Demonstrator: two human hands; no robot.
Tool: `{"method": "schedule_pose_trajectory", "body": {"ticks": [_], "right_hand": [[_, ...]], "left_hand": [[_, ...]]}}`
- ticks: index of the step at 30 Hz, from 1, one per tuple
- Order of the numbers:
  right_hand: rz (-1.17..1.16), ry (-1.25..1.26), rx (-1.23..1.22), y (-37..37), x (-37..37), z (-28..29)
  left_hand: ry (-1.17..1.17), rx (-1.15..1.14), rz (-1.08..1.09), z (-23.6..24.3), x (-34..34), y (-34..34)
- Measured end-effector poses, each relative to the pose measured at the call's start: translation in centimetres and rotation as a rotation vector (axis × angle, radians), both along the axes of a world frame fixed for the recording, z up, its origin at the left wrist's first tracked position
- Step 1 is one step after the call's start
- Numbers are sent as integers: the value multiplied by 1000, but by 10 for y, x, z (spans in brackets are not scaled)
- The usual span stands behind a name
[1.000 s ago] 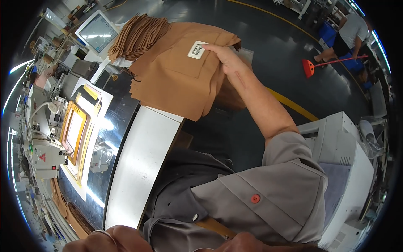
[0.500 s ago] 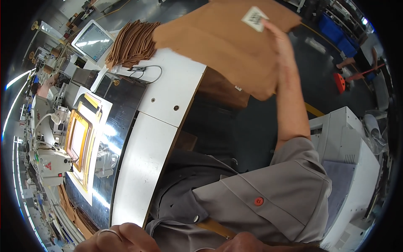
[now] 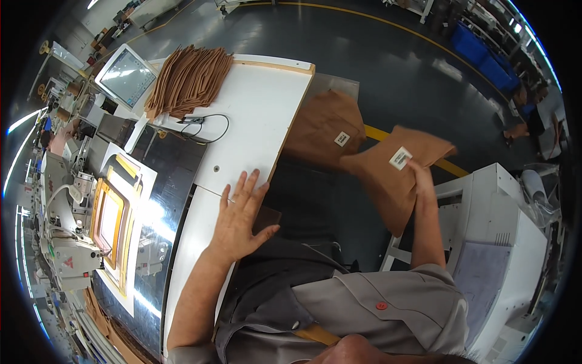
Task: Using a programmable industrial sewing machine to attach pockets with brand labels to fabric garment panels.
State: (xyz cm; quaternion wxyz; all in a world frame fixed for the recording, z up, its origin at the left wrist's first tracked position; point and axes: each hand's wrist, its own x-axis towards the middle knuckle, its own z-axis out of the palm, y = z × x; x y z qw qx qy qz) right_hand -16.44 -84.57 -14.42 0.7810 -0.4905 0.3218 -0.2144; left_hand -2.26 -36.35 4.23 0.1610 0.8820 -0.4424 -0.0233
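Note:
A brown fabric piece with a white label (image 3: 391, 182) hangs from my right hand (image 3: 422, 181), whose fingers grip it near the label, out over the floor to the right. My left hand (image 3: 241, 221) is open, fingers spread, over the front edge of the white table (image 3: 260, 109); whether it touches the top I cannot tell. Another brown fabric piece with a label (image 3: 330, 124) lies lower, just beyond the table's right edge. A thick stack of folded brown pieces (image 3: 189, 82) sits at the far left of the table.
Left of the table, a sewing machine (image 3: 73, 255) stands by a yellow frame (image 3: 112, 224) on a shiny black surface. A tilted screen (image 3: 128, 76) and a black cable (image 3: 212, 127) are near the stack. A white machine cabinet (image 3: 491, 230) stands at my right; blue bins (image 3: 485, 54) are farther off.
My right hand has brought the brown fabric piece down and nearer, from above the table's far end to its right side. My left hand has moved up from the lower edge, over the table.

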Motion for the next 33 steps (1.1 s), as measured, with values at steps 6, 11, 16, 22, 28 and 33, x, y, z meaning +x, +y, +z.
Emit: {"method": "schedule_pose_trajectory", "body": {"ticks": [6,11,16,22,28,33], "right_hand": [[51,-8,61,33,62,-25],[111,-117,66,40,147,24],[107,-33,14,21,189,-61],[-54,712,-199,53,152,-197],[-97,368,296,47,157,-228],[-137,359,48,60,206,-193]], "left_hand": [[-26,171,-38,-23,0,-9],[-5,183,10,-22,0,-12],[10,172,14,-20,2,-14],[13,191,6,-21,5,-16],[9,218,-12,-23,6,-16],[8,249,-7,-25,7,-16]]}}
